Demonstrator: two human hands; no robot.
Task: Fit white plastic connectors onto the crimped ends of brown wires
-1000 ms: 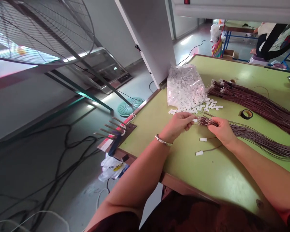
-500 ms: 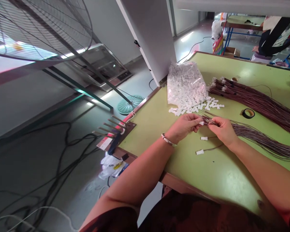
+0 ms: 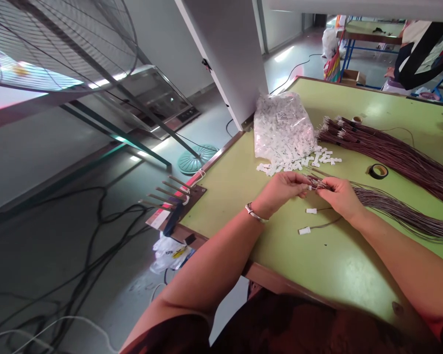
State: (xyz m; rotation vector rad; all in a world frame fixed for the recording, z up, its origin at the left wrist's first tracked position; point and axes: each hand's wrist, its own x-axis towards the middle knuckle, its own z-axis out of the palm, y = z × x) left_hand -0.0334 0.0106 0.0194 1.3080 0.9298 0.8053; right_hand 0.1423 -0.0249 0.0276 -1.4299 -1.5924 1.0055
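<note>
My left hand (image 3: 282, 191) pinches a small white connector (image 3: 309, 187) over the green table (image 3: 317, 265). My right hand (image 3: 338, 194) pinches the end of a brown wire from the nearer bundle (image 3: 398, 212), right against that connector. The two hands meet fingertip to fingertip. Two wires with white connectors fitted (image 3: 311, 211) (image 3: 304, 230) lie on the table just below my right hand. A loose pile of white connectors (image 3: 299, 162) spills from a clear bag (image 3: 282, 127) just beyond my hands.
A second, thicker bundle of brown wires (image 3: 391, 152) lies farther back. A roll of dark tape (image 3: 377, 171) sits between the bundles. A rack of metal pegs (image 3: 170, 194) juts from the table's left corner. Another person (image 3: 417, 49) is at a far table. Cables cover the floor at left.
My hands have drawn closer together, the connector now against the wire end. The view has shifted slightly; nothing else on the table has moved.
</note>
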